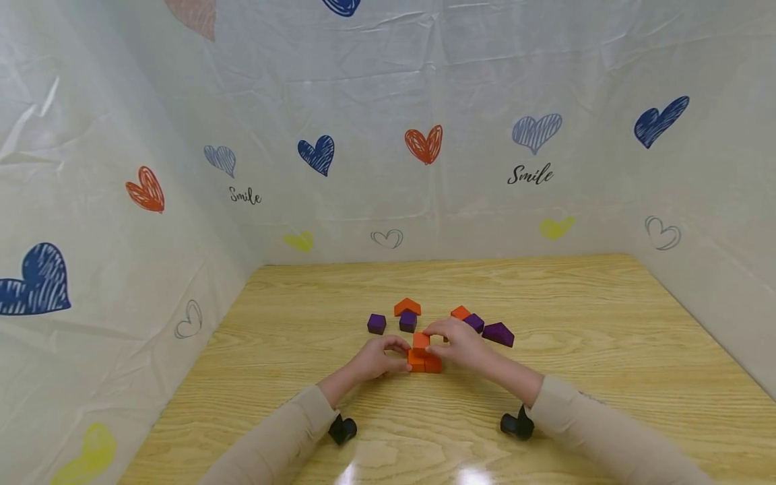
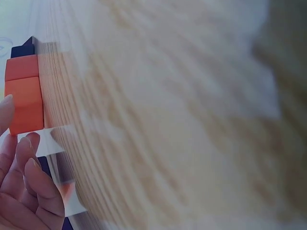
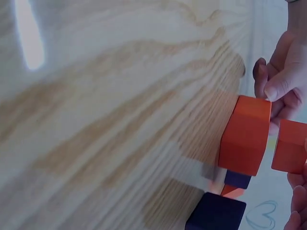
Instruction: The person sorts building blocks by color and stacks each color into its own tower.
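Two orange blocks, a left block (image 1: 415,362) and a right block (image 1: 433,366), stand side by side on the wooden table. My left hand (image 1: 372,359) curves round the left block's outer end, thumb at the near side and a finger at the far side. Over the pair, my right hand (image 1: 459,343) pinches an orange cube (image 1: 420,343) between thumb and fingers. The right wrist view shows a gap between this cube (image 3: 289,146) and the lower right block (image 3: 245,136). My left hand (image 3: 285,76) also appears there, thumb right at the block edge.
Behind the hands lie two purple cubes, one at left (image 1: 376,324) and one nearer the middle (image 1: 408,322), and a notched orange block (image 1: 407,306). Farther right are an orange block (image 1: 459,312), a purple block (image 1: 475,322) and an angular purple block (image 1: 499,334). A heart-printed sheet (image 1: 364,202) hangs behind the table.
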A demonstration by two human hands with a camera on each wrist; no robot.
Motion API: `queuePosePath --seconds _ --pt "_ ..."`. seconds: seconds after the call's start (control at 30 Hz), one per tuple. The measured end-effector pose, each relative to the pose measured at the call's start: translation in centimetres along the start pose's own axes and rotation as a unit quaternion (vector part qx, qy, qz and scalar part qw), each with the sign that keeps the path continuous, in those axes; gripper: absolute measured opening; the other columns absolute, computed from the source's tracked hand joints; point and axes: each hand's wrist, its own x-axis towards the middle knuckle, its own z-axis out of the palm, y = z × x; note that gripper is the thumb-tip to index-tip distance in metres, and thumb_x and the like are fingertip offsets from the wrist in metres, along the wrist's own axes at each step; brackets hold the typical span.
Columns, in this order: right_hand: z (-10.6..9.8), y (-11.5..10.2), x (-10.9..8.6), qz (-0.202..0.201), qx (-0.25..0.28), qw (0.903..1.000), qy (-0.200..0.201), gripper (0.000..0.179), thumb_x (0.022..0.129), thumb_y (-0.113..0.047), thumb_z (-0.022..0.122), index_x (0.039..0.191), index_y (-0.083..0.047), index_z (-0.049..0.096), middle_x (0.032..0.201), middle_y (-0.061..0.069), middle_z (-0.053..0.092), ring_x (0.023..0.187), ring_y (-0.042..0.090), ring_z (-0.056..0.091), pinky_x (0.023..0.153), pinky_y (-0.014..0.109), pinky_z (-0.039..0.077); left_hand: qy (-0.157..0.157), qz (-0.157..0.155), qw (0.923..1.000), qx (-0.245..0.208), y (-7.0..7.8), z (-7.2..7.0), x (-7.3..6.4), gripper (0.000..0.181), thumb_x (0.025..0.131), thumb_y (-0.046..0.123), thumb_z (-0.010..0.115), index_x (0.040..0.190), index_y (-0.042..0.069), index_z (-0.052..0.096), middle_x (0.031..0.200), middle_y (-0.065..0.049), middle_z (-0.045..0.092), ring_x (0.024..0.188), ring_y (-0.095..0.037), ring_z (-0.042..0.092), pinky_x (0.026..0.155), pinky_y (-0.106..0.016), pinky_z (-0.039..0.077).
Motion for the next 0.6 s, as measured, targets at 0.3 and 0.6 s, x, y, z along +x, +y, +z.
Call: queuePosePath --seconds 0.3,0.6 --pt "0.68 -0.53 0.14 0.000 0.017 0.9998 -0.011 0.025 0.083 -0.016 0.067 0.104 -0.003 0.067 0.104 0.009 0.066 0.094 0.025 0.058 0.075 0.031 0.048 -0.005 -0.005 1.0000 -0.007 0.23 -0.13 -0.13 0.031 0.078 0.016 0.073 0.105 0.006 0.063 0.101 -0.008 0.064 0.061 -0.013 0.047 0.051 -0.024 0.039" --pt "0.92 -0.84 0.22 -0.017 -0.012 0.9998 -0.005 0.024 0.081 -0.015 0.069 0.101 -0.002 0.068 0.101 0.010 0.068 0.091 0.024 0.059 0.077 0.033 0.048 -0.003 -0.014 0.9998 -0.012 0.33 -0.16 -0.20 0.030 0.078 0.015 0.073 0.104 0.006 0.064 0.101 -0.007 0.064 0.054 -0.012 0.044 0.051 -0.024 0.038"
